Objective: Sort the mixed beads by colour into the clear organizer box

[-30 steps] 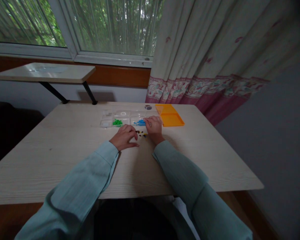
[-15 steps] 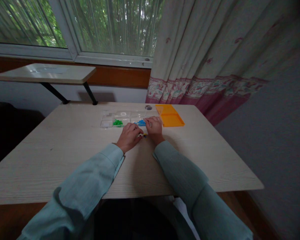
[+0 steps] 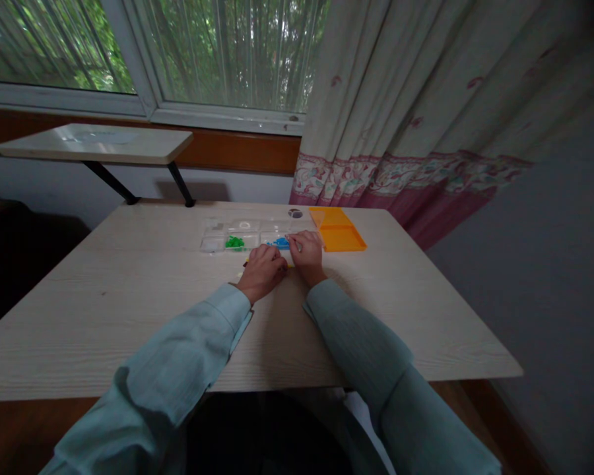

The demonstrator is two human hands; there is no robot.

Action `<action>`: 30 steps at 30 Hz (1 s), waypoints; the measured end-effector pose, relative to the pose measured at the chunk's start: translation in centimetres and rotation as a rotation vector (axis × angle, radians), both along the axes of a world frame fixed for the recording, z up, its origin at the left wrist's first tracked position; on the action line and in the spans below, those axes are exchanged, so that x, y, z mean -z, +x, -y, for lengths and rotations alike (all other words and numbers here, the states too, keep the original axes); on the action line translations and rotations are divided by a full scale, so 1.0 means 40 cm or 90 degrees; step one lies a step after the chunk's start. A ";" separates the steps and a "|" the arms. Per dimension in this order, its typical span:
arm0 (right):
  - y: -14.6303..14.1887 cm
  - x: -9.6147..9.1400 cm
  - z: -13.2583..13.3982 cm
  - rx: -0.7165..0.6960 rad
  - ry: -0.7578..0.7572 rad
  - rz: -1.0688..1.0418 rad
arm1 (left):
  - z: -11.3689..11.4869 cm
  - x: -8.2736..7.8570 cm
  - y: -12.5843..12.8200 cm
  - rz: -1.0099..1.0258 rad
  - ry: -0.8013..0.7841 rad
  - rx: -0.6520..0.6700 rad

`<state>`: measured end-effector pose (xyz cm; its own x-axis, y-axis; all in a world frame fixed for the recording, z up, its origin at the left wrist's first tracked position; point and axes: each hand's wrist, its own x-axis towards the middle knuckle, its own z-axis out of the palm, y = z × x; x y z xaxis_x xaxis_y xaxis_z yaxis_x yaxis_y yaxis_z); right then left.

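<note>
My left hand (image 3: 264, 271) is down on the table with its fingers curled together, and what they hold, if anything, is hidden. Small dark and yellow pieces (image 3: 247, 262) peek out beside its knuckles. At the near edge of a clear compartment box (image 3: 212, 243) is my right hand (image 3: 307, 256), its thumb and fingers pressed together. Its fingertips are right by small blue pieces (image 3: 278, 243) in one compartment; whether they pinch one is too small to see. Small green pieces (image 3: 235, 243) lie in a compartment further left.
An open orange case (image 3: 344, 239) lies right of the clear box. Behind the box is a small dark round item (image 3: 295, 213). A raised shelf (image 3: 143, 148) stands on black legs at the back left. Curtains (image 3: 376, 171) hang behind the table (image 3: 143, 297).
My left hand has shifted slightly right, and small dark and yellow pieces now show on its left side. My right hand stays in nearly the same place by the blue pieces.
</note>
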<state>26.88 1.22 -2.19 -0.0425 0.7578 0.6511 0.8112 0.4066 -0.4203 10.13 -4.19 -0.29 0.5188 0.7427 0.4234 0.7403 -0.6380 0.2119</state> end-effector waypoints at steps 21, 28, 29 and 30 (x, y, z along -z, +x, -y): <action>-0.036 -0.031 0.040 -0.142 0.022 0.039 | -0.071 0.013 -0.105 0.277 -0.070 -0.140; -0.070 -0.036 0.069 -0.199 0.036 0.110 | -0.083 0.016 -0.103 0.350 -0.116 -0.122; -0.072 -0.035 0.071 -0.201 0.036 0.112 | -0.082 0.016 -0.101 0.351 -0.116 -0.118; -0.074 -0.035 0.072 -0.202 0.035 0.111 | -0.082 0.017 -0.100 0.353 -0.115 -0.115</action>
